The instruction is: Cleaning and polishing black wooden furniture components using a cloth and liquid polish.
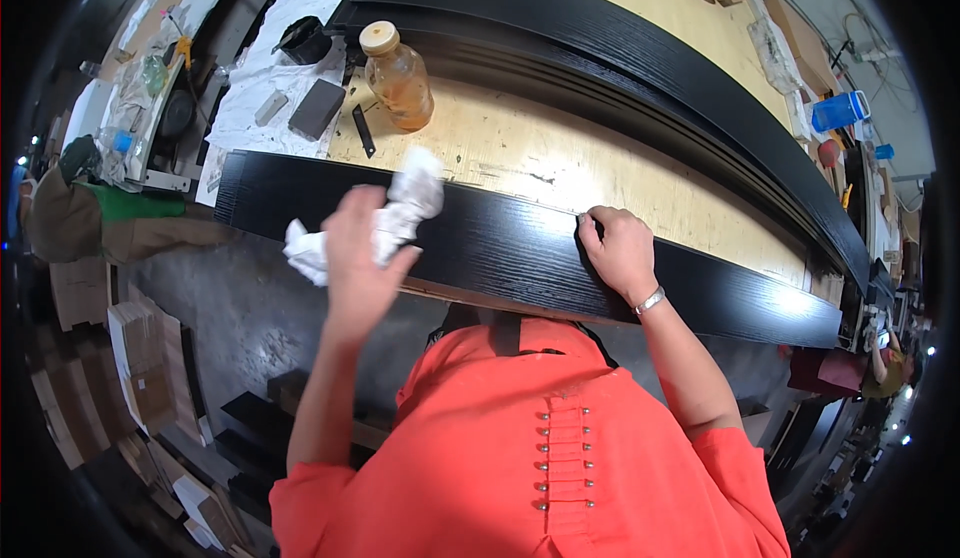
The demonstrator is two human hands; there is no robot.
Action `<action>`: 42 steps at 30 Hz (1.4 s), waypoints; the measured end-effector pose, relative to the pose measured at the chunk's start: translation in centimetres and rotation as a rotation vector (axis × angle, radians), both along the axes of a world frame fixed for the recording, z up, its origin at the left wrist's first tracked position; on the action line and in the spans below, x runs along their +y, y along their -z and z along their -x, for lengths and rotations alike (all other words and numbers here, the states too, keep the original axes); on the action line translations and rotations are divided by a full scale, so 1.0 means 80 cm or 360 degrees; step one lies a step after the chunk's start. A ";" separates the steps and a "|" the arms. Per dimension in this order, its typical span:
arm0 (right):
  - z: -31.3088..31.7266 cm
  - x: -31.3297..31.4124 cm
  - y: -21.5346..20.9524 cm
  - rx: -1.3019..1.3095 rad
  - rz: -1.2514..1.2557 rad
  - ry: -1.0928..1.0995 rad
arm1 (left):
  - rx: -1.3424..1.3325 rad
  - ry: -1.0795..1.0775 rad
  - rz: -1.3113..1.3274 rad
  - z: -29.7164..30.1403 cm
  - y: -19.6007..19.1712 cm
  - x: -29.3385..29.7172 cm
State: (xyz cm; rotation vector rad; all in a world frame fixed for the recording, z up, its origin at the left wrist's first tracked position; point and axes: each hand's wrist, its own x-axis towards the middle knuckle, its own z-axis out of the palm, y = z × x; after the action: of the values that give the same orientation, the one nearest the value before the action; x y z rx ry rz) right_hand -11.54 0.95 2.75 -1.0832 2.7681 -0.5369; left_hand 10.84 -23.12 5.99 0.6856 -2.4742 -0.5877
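Lowest in the frame sits the person's orange top, with both forearms rising from it toward the bench. The left hand (355,258), left of centre, is closed around a crumpled white cloth (400,213), which bulges out above and to the left of the fingers and rests against the black board (500,248). The right hand (620,253), right of centre, lies on the same board with fingers curled over its far edge, holding nothing loose; how firmly it presses is hard to tell from this angle.

The black board runs as a long strip across the middle of the frame, its long axis going from the left edge down to the lower right, its face turned up. The cloth hand sits nearer the board's left end, and most of the board's length stretches away to its right, past the right hand.

Beyond lies the pale workbench (560,153), then an amber bottle (398,78) at upper centre, and a stack of curved black boards (640,48) sweeping across the top.
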 end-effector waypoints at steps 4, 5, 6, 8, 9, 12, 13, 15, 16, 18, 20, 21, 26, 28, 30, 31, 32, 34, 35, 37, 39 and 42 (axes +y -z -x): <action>0.001 -0.007 0.006 -0.0056 0.0146 0.0014 | 0.0017 -0.0230 -0.0077 -0.039 -0.014 -0.037; -0.003 -0.015 0.004 -0.0012 0.0424 -0.0059 | -0.0146 -0.0220 0.0093 -0.047 -0.014 -0.037; -0.013 -0.028 -0.004 0.0025 0.0699 -0.0134 | -0.0140 -0.0224 0.0099 -0.054 -0.008 -0.033; -0.038 -0.054 -0.031 -0.0261 0.0756 -0.0297 | -0.0067 -0.0425 -0.0436 -0.064 0.007 -0.027; -0.050 -0.067 -0.041 -0.0476 0.0737 -0.0398 | 0.0198 -0.0380 -0.0548 -0.055 -0.001 -0.016; -0.096 -0.113 -0.063 -0.1699 0.1087 -0.0490 | 0.0516 -0.0244 -0.1181 -0.025 -0.028 0.022; -0.107 -0.125 -0.059 -0.1926 0.1206 -0.0451 | 0.0520 -0.0083 -0.1234 -0.019 -0.031 0.030; -0.108 -0.136 -0.063 -0.2165 0.1252 -0.0324 | 0.0672 0.0072 -0.1432 -0.016 -0.031 0.036; -0.101 -0.138 -0.068 -0.2173 0.1183 -0.0223 | 0.0711 0.0097 -0.1512 -0.016 -0.037 0.037; -0.087 -0.129 -0.062 -0.2537 0.1351 -0.0149 | 0.0683 0.0059 -0.1620 -0.024 -0.040 0.029; -0.075 -0.120 -0.059 -0.2851 0.1483 -0.0094 | 0.0714 -0.0176 -0.1565 -0.022 -0.036 0.025; -0.076 -0.118 -0.056 -0.2916 0.1506 -0.0066 | 0.0689 -0.0233 -0.1559 -0.016 -0.039 0.029; -0.090 -0.114 -0.073 -0.2624 0.1139 -0.0123 | 0.0464 0.0003 -0.1735 -0.006 -0.027 0.041; -0.079 -0.113 -0.043 -0.2403 0.1120 -0.0152 | 0.0552 0.0018 -0.1502 -0.003 -0.028 0.043; -0.064 -0.105 -0.047 -0.2246 0.1081 -0.0143 | 0.0590 -0.0060 -0.1387 -0.010 -0.022 0.037; -0.057 -0.103 -0.050 -0.2097 0.1038 -0.0138 | 0.0626 -0.0147 -0.1269 -0.013 -0.020 0.032; -0.054 -0.101 -0.052 -0.2074 0.1129 0.0044 | 0.0755 -0.0302 -0.1424 -0.015 -0.020 0.028; -0.037 -0.088 -0.048 -0.1995 0.1259 0.0046 | 0.0814 -0.0380 -0.1308 -0.018 -0.025 0.015; -0.041 -0.088 -0.057 -0.1930 0.1206 0.0040 | 0.0817 -0.0375 -0.1205 -0.019 -0.026 0.011; -0.058 -0.096 -0.063 -0.1910 0.1165 -0.0116 | 0.0724 -0.0356 -0.1073 -0.005 -0.037 0.024; -0.078 -0.108 -0.059 -0.1816 0.1062 -0.0402 | 0.0636 -0.0219 -0.0884 0.013 -0.036 0.041; -0.087 -0.116 -0.043 -0.1674 0.1119 -0.0248 | 0.0654 -0.0011 -0.0776 0.027 -0.040 0.060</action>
State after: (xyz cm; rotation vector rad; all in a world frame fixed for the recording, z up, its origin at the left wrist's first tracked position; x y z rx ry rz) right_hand -4.55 -8.30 6.22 -0.7284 1.5763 -1.5586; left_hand 8.71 -18.31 9.19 0.6668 -1.9575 -1.2177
